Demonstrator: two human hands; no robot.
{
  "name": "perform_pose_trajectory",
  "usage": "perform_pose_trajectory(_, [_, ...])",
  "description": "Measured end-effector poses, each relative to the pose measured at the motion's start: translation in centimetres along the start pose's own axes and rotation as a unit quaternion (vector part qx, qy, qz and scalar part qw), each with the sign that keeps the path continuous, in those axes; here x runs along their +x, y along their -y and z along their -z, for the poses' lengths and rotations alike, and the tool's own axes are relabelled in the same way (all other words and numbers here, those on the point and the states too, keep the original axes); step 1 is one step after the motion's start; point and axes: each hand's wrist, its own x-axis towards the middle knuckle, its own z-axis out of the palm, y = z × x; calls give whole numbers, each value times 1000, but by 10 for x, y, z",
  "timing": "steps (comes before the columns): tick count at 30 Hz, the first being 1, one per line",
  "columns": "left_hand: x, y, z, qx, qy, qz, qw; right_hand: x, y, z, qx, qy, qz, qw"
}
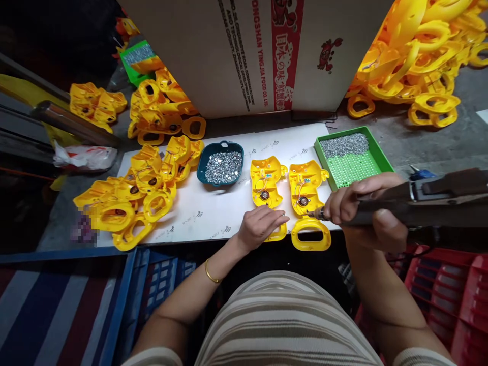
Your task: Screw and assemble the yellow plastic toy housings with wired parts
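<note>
Wrapped round a dark screwdriver (pixel 430 206), the right hand (pixel 345 203) holds its bit at the right yellow shell (pixel 314 185), lying hollow side up on white board (pixel 236 203), with thin wires, a round dark disc (pixel 303 201) and looped handle (pixel 310 246). Whether the left hand (pixel 261 224), fingers curled over the left yellow shell (pixel 272 185), grips anything, I cannot tell.

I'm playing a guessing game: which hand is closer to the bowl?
Left. In the picture, the left hand is below and right of the bowl; the right hand, holding the tool, is much farther right.
</note>
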Motion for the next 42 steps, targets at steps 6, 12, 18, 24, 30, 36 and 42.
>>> perform_pose_trajectory(6, [-2, -18, -11, -54, -8, 12, 998, -2, 3, -12, 13, 54, -13, 998])
perform_pose_trajectory(12, [-3, -19, -8, -77, -1, 26, 997, -7, -4, -13, 1, 43, -26, 999])
perform_pose_trajectory(18, [-7, -21, -14, -120, 4, 43, 992, -8, -7, -12, 29, 62, -26, 997])
perform_pose_trajectory(24, [-5, -23, -16, -124, 5, 61, 990, -7, -11, -10, 56, 83, 6, 995])
perform_pose_trajectory(30, [-5, -25, -13, -104, 33, 57, 992, -9, -8, -14, 47, 58, -8, 997])
perform_pose_trajectory(36, [-5, -27, -14, -110, 46, 67, 991, -9, -6, -16, 75, 74, -46, 993])
perform_pose_trajectory(42, [-4, -27, -10, -96, 60, 65, 991, -10, -6, -14, 67, 92, -42, 993])
